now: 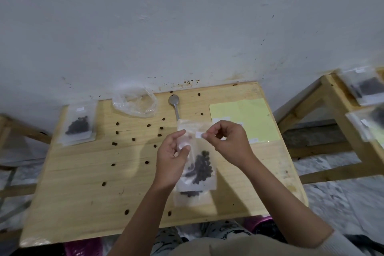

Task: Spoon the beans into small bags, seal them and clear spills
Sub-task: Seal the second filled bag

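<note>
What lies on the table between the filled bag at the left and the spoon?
In the head view, a crumpled clear plastic bag lies between the filled bag and the spoon.

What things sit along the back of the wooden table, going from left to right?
Bag of beans → crumpled empty plastic bag → spoon → yellow paper.
</note>
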Action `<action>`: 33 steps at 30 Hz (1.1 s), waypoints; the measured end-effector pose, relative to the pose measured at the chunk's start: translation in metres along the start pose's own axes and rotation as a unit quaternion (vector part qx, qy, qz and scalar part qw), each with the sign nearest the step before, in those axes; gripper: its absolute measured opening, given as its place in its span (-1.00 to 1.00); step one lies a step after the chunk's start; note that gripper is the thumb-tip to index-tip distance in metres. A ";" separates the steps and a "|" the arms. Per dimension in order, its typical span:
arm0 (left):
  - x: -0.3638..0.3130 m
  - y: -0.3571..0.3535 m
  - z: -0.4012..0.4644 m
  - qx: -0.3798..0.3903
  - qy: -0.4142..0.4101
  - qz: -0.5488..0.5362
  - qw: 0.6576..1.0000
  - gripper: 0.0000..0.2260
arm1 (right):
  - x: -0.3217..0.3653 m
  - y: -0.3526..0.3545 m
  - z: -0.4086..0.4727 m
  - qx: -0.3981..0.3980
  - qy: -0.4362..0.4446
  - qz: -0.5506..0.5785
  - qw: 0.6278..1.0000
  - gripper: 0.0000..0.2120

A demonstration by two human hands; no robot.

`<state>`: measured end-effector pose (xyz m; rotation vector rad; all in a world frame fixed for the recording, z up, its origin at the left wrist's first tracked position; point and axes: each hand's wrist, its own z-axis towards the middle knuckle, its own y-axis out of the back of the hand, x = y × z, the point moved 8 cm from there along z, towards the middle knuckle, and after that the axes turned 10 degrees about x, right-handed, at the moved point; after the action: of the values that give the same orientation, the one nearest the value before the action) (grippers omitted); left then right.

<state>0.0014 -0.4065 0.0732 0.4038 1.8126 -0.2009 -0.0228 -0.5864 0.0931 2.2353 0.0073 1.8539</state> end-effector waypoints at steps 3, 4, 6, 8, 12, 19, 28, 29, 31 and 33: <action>-0.005 -0.007 -0.002 0.032 -0.004 0.012 0.999 -0.60 | -0.003 -0.008 0.001 -0.002 -0.022 -0.001 1.000 -0.84; -0.007 -0.008 -0.003 0.037 -0.008 0.008 0.999 -0.59 | -0.001 -0.011 0.002 -0.001 -0.024 -0.004 1.000 -0.84; -0.013 -0.008 -0.007 0.043 -0.018 -0.004 0.999 -0.59 | 0.002 -0.016 0.003 -0.001 -0.023 -0.018 1.000 -0.82; -0.016 -0.005 -0.009 0.039 -0.024 -0.019 0.999 -0.61 | 0.006 -0.018 0.003 -0.012 -0.021 -0.027 0.999 -0.82; -0.016 0.006 -0.010 0.004 -0.016 -0.075 0.997 -0.73 | 0.014 -0.026 0.002 -0.024 -0.014 -0.025 0.999 -0.82; -0.015 0.037 -0.008 -0.048 -0.021 -0.149 0.987 -0.84 | 0.032 -0.054 0.003 -0.030 0.005 -0.060 0.998 -0.79; -0.029 0.112 0.000 -0.041 -0.058 -0.126 0.989 -0.84 | 0.031 -0.110 0.013 -0.116 -0.045 0.027 0.992 -0.90; -0.029 0.125 0.001 -0.047 -0.058 -0.127 0.989 -0.83 | 0.034 -0.123 0.016 -0.107 -0.040 0.034 0.993 -0.92; -0.026 0.155 0.004 -0.070 -0.051 -0.128 0.988 -0.81 | 0.045 -0.152 0.022 -0.079 -0.019 0.018 0.996 -0.91; -0.022 0.191 0.007 -0.097 -0.047 -0.126 0.986 -0.79 | 0.052 -0.185 0.027 -0.035 -0.006 -0.011 0.999 -0.81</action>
<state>0.0840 -0.2364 0.1057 0.0260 1.7682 -0.2116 0.0406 -0.4031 0.1052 2.1904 -0.0338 1.8016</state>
